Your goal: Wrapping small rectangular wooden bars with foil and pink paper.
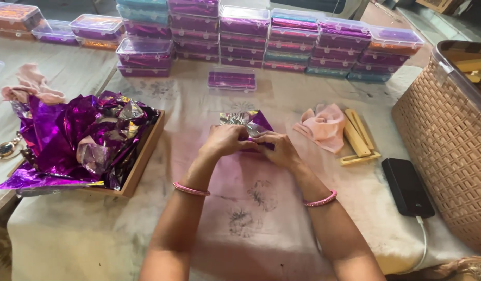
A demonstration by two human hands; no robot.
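Where both hands meet, one purple foil sheet (249,124): left hand (225,140) and right hand (278,148) pinch its near edge; far part crumples beyond the fingers; likely light, thin, slippery, crease-prone; best held at edges.

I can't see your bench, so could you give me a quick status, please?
Both hands, left hand and right hand, closed on purple foil piece. Pink cloth beside it, apart.

bare forearms, pink bangle (191,189) on each wrist
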